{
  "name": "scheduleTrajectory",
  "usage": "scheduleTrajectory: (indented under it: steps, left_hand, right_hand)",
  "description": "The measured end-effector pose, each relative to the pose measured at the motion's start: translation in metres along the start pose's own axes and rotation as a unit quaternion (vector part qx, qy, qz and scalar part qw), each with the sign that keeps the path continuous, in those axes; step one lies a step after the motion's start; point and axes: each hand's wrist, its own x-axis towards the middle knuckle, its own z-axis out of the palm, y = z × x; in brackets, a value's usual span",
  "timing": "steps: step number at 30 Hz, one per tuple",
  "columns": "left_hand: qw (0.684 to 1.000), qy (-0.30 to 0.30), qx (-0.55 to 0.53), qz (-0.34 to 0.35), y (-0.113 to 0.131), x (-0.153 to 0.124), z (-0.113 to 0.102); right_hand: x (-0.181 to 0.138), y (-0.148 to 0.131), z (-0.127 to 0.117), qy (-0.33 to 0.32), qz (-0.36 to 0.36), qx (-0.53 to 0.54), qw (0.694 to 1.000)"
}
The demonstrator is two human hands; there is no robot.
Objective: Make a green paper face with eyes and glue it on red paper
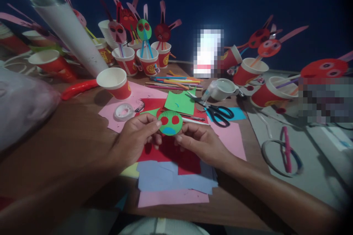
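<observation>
Both my hands hold a green paper disc point(170, 122) with two red eye spots and a blue mouth, just above a pile of coloured paper sheets point(176, 176). My left hand point(138, 136) pinches its left edge with thumb and fingers. From the other side, my right hand point(202, 141) grips the disc's lower right edge. A green paper triangle point(151, 111) lies just behind my left hand.
Black-handled scissors point(216, 112) and a green sheet point(180, 102) lie behind the disc. A tape roll point(124, 111) and a red paper cup point(114, 82) sit to the left. Straws point(176, 80), a white glue tub point(223, 89) and several cups with paper faces point(145, 57) stand at the back.
</observation>
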Motion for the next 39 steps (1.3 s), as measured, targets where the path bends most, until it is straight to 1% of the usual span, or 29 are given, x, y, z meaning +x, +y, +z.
scheduleTrajectory:
  steps: [10,15,17,21,25,30,32,39]
  left_hand:
    - [1.0,-0.006,0.007,-0.001,-0.001,0.0,0.001]
    - [1.0,-0.015,0.003,-0.003,-0.001,0.0,0.002]
    - [1.0,-0.018,0.002,-0.004,-0.001,0.0,0.002]
    - [1.0,-0.015,0.004,0.002,0.0,0.0,0.002]
    - [1.0,-0.006,0.003,0.013,0.001,0.001,0.001]
    - [1.0,-0.012,0.007,0.012,0.001,0.001,-0.001]
    - [1.0,-0.015,0.012,0.009,0.0,0.001,-0.001]
    - [0.998,-0.05,0.042,0.004,-0.005,0.002,-0.003]
  right_hand:
    - [-0.001,-0.002,0.003,0.031,-0.004,-0.023,0.999]
    - [-0.001,-0.002,0.003,0.039,0.001,-0.014,0.999]
    - [0.0,-0.001,0.003,0.037,0.005,-0.005,0.999]
    - [0.0,0.003,-0.002,0.013,0.006,-0.002,1.0]
    - [0.002,0.005,-0.009,0.007,-0.013,-0.013,1.0]
    - [0.004,-0.001,-0.018,0.068,-0.053,-0.027,0.996]
    - [0.004,-0.003,-0.02,0.078,-0.056,-0.039,0.995]
    - [0.004,-0.001,-0.02,0.06,-0.062,-0.059,0.995]
